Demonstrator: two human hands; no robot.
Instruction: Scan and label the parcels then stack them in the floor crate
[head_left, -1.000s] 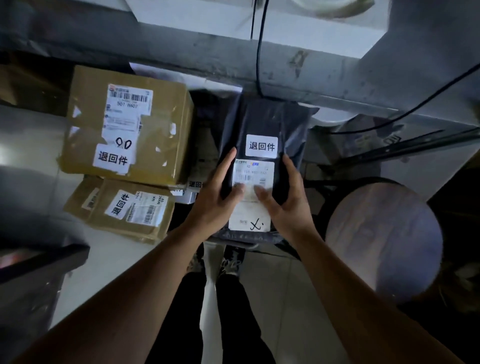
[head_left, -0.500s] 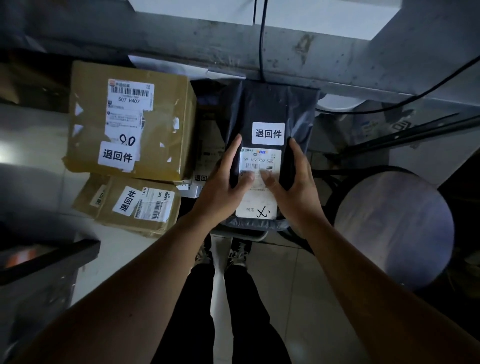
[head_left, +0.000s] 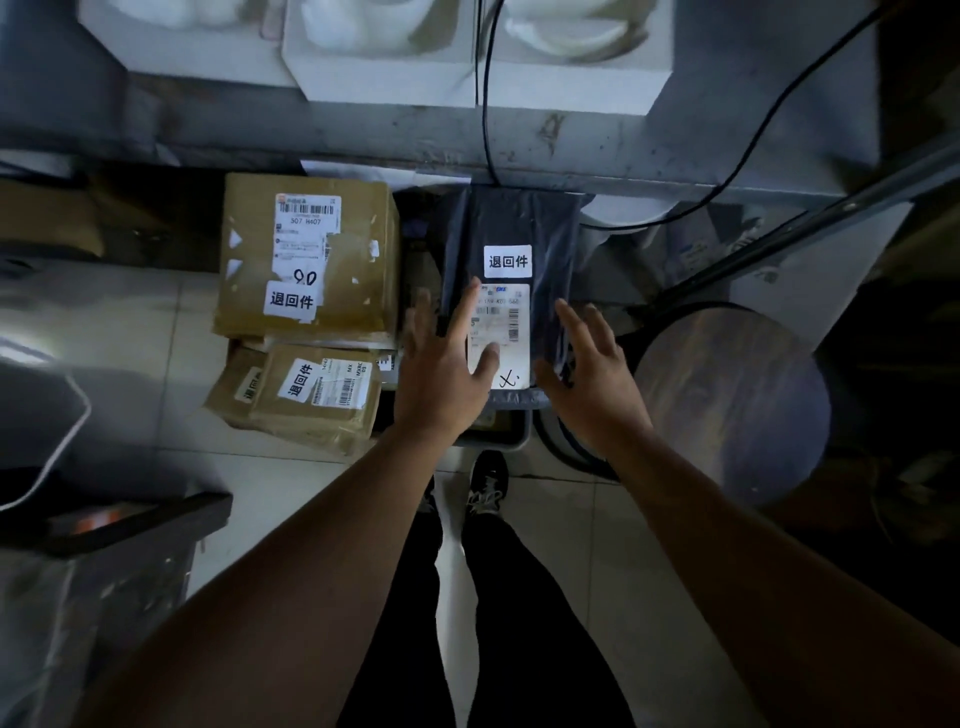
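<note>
**Inspector A:** Nearest the wearer, what is recorded of the hands?

**Inspector B:** The left hand (head_left: 441, 374) is noted with fingers spread and straight; whether its thumb tip touches the white shipping label (head_left: 501, 332) or hovers just over it cannot be told. The right hand (head_left: 592, 374) is likewise spread and released, nothing grasped, at the right edge of the dark parcel (head_left: 511, 291).

**Inspector A:** And the parcel itself?

**Inspector B:** It lies flat between and just beyond the fingertips, on top of a grey floor crate (head_left: 511, 434) whose near rim shows beneath the palms. A return sticker (head_left: 508, 261) is fixed beyond the shipping label.

**Inspector A:** The step in hand is judged as?

**Inspector B:** Placement in the crate, seemingly at completion. It is advised that the parcel be squared to the crate walls and pressed flat, label side up, so that later parcels may be stacked level. The slick wrap is judged liable to slide.

**Inspector A:** Anything outward of the left hand?

**Inspector B:** A small brown box (head_left: 317, 395), and beyond it a large brown box (head_left: 306, 254), both stickered. Outward of the right hand, a round stool (head_left: 727, 405). Farthest, a black cable (head_left: 485, 88) is seen hanging.
</note>
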